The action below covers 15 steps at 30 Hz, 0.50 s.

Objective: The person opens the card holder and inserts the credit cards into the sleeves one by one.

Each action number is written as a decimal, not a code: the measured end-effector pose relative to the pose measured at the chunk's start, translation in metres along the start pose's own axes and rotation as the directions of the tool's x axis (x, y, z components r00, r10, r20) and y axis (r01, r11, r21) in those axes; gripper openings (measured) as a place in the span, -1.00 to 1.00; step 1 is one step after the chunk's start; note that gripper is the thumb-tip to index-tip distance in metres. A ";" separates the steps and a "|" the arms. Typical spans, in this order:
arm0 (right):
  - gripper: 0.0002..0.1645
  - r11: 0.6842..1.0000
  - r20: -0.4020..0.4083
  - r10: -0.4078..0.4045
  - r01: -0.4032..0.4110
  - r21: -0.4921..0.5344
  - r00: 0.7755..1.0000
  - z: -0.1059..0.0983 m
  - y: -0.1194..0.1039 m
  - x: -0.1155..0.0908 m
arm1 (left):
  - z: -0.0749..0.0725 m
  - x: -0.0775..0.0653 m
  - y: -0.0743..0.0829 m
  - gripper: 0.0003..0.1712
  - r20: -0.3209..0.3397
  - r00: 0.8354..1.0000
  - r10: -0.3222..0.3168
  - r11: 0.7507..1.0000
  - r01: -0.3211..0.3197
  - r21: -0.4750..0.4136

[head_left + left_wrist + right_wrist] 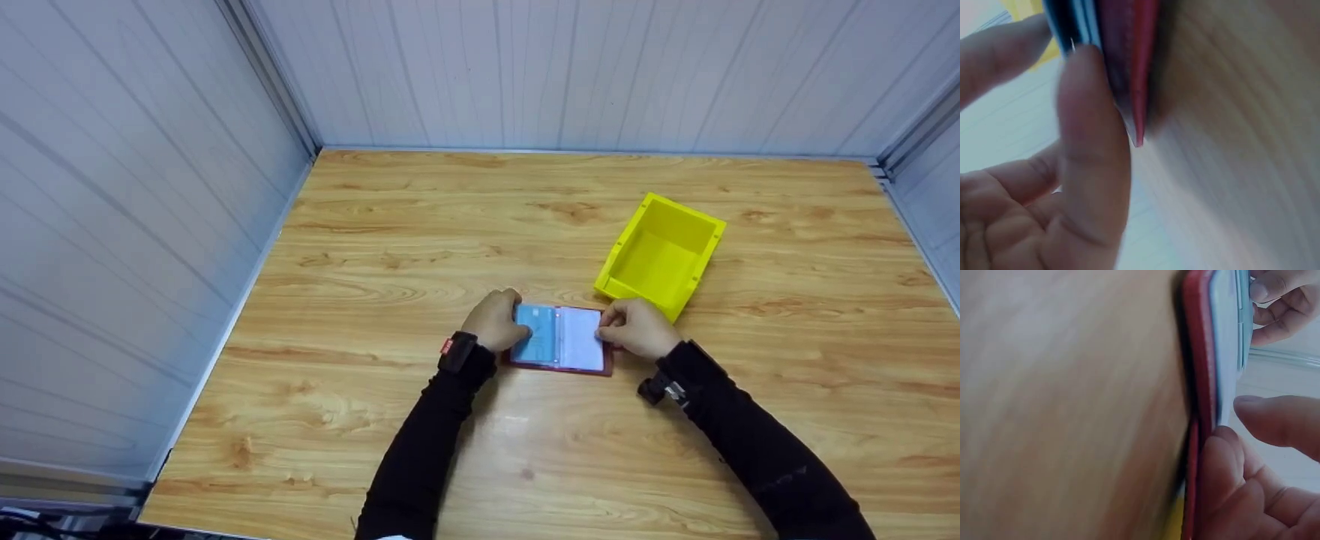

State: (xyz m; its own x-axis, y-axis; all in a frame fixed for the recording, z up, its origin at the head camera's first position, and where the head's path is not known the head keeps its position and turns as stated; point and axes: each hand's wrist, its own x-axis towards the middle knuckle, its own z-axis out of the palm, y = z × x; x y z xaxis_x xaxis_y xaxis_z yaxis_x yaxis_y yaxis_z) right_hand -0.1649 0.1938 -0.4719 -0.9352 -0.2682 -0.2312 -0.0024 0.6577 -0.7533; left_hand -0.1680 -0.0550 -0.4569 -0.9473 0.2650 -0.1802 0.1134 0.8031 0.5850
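A red-covered card holder (555, 367) lies spread on the wooden table, with clear sleeves inside. Its left side shows a light-blue card (535, 330); the right side shows a white page (582, 339). My left hand (496, 322) holds the left side, its thumb over the blue card and its fingers at the far edge. On the opposite side, my right hand (637, 327) has its thumb and forefinger at the white page's outer edge. In the right wrist view, the curled fingertips of the right hand (1258, 478) touch that edge beside the red cover (1199, 343), with the thumb close by.
A yellow open-top bin (660, 255) stands just beyond my right hand, turned at an angle. The wood-grain table (420, 225) is bordered by pale panel walls (480, 75) at the back and sides. Dark cables (45, 521) show at the lower left corner.
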 end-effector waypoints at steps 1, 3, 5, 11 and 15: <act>-0.83 1.000 -0.008 -0.005 0.005 -0.006 1.000 0.000 0.001 0.000 | 0.000 0.000 0.000 -0.40 -0.005 1.000 -0.001 1.000 0.001 0.013; -0.82 1.000 -0.018 -0.012 0.011 -0.022 1.000 0.000 0.002 0.000 | 0.001 -0.001 0.000 -0.40 -0.020 1.000 -0.004 0.999 0.004 0.038; -0.80 0.999 -0.021 -0.015 0.014 -0.036 1.000 0.000 0.002 0.000 | 0.001 -0.003 0.000 -0.35 -0.033 0.999 -0.014 0.999 0.015 0.044; -0.74 0.993 -0.031 -0.032 0.029 -0.111 0.999 -0.002 0.002 -0.005 | 0.003 -0.007 -0.001 -0.18 -0.042 0.999 -0.033 0.999 0.032 -0.017; -0.69 0.974 -0.033 -0.091 0.082 -0.210 0.995 -0.002 -0.002 -0.012 | 0.005 -0.009 -0.001 -0.07 -0.035 0.999 -0.042 0.999 0.041 -0.024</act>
State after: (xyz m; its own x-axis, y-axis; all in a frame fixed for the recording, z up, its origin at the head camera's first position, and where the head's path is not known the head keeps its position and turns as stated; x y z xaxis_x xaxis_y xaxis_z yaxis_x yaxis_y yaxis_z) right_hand -0.1545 0.1971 -0.4658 -0.9424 -0.3033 -0.1409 -0.1533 0.7663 -0.6240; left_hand -0.1580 -0.0552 -0.4599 -0.9611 0.2123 -0.1767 0.0673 0.8004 0.5956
